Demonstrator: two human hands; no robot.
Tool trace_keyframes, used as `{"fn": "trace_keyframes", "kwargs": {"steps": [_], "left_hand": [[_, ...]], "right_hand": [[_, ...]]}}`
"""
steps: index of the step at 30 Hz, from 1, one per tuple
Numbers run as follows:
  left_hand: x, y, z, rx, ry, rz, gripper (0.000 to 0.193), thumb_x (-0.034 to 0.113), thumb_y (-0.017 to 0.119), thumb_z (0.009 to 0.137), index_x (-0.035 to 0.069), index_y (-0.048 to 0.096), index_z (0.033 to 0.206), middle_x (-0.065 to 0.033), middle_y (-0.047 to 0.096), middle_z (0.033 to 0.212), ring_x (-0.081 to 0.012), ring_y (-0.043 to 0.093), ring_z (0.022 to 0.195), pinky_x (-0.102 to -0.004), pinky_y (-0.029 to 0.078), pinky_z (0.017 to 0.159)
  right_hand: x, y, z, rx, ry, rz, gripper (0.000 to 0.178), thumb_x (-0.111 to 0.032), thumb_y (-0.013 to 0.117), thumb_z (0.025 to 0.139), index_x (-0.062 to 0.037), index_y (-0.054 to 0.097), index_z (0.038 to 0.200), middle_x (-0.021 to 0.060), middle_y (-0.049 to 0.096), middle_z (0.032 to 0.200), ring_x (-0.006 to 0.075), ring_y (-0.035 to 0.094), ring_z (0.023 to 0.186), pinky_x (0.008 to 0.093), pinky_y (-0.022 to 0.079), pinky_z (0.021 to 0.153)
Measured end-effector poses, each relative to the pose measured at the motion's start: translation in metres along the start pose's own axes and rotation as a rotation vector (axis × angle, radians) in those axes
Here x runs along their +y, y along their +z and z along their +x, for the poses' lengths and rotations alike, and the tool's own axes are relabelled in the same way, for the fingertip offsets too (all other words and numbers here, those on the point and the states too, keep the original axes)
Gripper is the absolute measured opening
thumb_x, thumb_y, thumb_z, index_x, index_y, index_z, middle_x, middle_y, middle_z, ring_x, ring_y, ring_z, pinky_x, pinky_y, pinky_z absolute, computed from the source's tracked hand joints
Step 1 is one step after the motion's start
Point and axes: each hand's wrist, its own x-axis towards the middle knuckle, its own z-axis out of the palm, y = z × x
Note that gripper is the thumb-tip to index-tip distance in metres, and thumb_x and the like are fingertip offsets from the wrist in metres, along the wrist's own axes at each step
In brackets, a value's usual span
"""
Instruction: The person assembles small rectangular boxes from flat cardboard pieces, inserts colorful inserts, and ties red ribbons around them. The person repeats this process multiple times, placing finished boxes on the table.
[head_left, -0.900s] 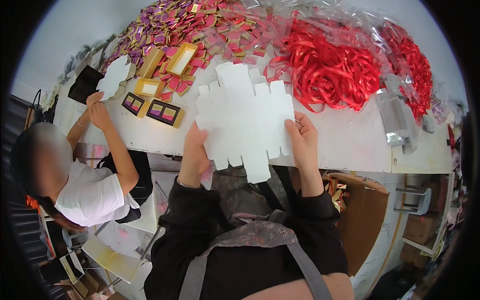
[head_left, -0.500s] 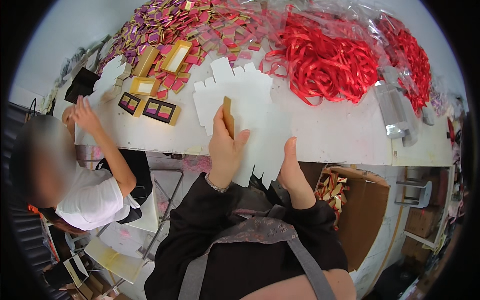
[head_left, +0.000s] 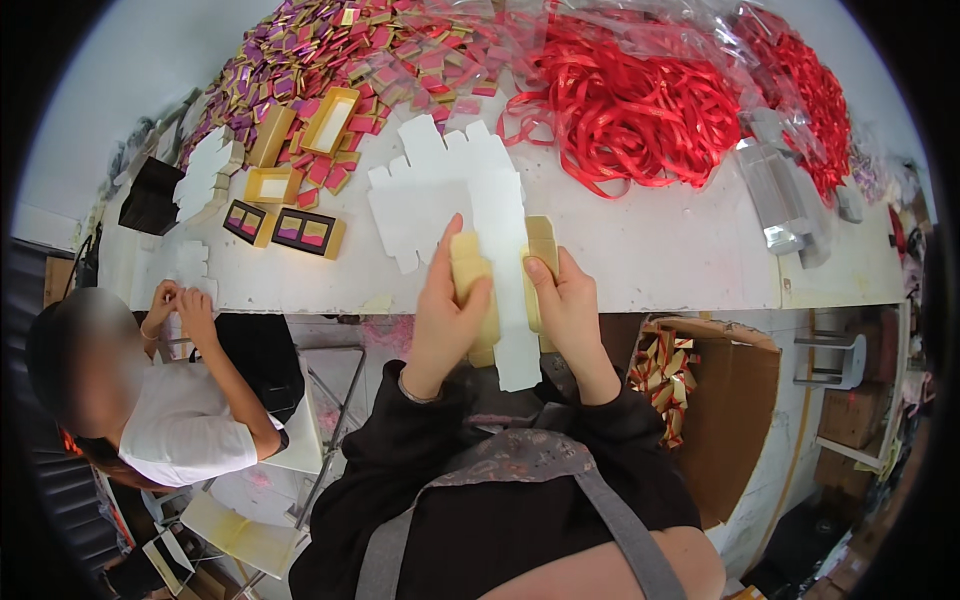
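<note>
Between my hands, at the table's front edge, is a cardboard box blank (head_left: pixel 508 290), white on its inner face. Both its long sides are folded up, so their gold outer faces show. My left hand (head_left: pixel 440 325) grips the left folded side, thumb on the gold face and fingers behind it. My right hand (head_left: pixel 570 315) pinches the right folded side in the same way, with the thumb over the gold. Beyond the blank, more white flat blanks (head_left: pixel 420 205) with notched edges lie on the table.
Small pink, purple and gold pieces (head_left: pixel 290 70) are heaped at the back left, beside gold boxes (head_left: pixel 328 120). Red ribbons (head_left: pixel 640 120) pile at the back right, near clear plastic sleeves (head_left: pixel 772 205). A carton (head_left: pixel 735 420) stands below. A co-worker (head_left: pixel 190 410) sits at left.
The blank's two sides are now folded up; before, it lay mostly flat with only a gold edge raised. My right hand has closed on its side. The co-worker's hands have lowered and come together.
</note>
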Motion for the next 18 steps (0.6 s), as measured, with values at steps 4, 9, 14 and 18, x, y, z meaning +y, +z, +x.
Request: {"fn": "trace_keyframes", "kwargs": {"steps": [4, 9, 14, 18], "left_hand": [[-0.001, 0.009, -0.012, 0.027, 0.045, 0.095, 0.063, -0.006, 0.043, 0.085, 0.0, 0.02, 0.144, -0.0142, 0.047, 0.126, -0.0172, 0.054, 0.105, -0.0287, 0.045, 0.088], [-0.037, 0.004, -0.009, 0.027, -0.048, 0.23, 0.063, -0.008, 0.042, 0.08, -0.002, 0.023, 0.14, -0.0225, 0.046, 0.129, -0.0301, 0.053, 0.11, -0.0343, 0.044, 0.091], [-0.033, 0.018, 0.016, -0.01, -0.069, 0.481, 0.066, -0.008, 0.039, 0.077, -0.002, 0.023, 0.14, -0.0291, 0.045, 0.126, -0.0435, 0.051, 0.11, -0.0414, 0.043, 0.09], [-0.034, 0.019, 0.021, 0.003, 0.047, 0.46, 0.062, -0.007, 0.038, 0.078, 0.0, 0.026, 0.138, -0.0266, 0.045, 0.128, -0.0409, 0.051, 0.11, -0.0412, 0.043, 0.089]], "right_hand": [[0.0, 0.008, -0.003, 0.105, -0.111, -0.267, 0.023, -0.016, 0.056, 0.091, 0.0004, 0.054, 0.107, 0.0199, 0.061, 0.071, 0.0345, 0.061, 0.062, 0.0392, 0.048, 0.055], [0.003, 0.018, -0.008, 0.075, -0.266, -0.448, 0.047, -0.006, 0.056, 0.082, 0.0009, 0.043, 0.126, 0.0212, 0.063, 0.087, 0.0328, 0.063, 0.066, 0.0397, 0.05, 0.054], [0.011, 0.029, -0.001, 0.135, -0.376, -0.587, 0.057, -0.003, 0.053, 0.077, -0.003, 0.041, 0.133, 0.0192, 0.061, 0.094, 0.0335, 0.062, 0.066, 0.0387, 0.051, 0.057], [-0.002, 0.012, 0.01, 0.047, -0.32, -0.338, 0.048, -0.003, 0.051, 0.08, -0.0066, 0.046, 0.128, 0.0158, 0.059, 0.093, 0.0346, 0.061, 0.07, 0.0412, 0.051, 0.064]]}}
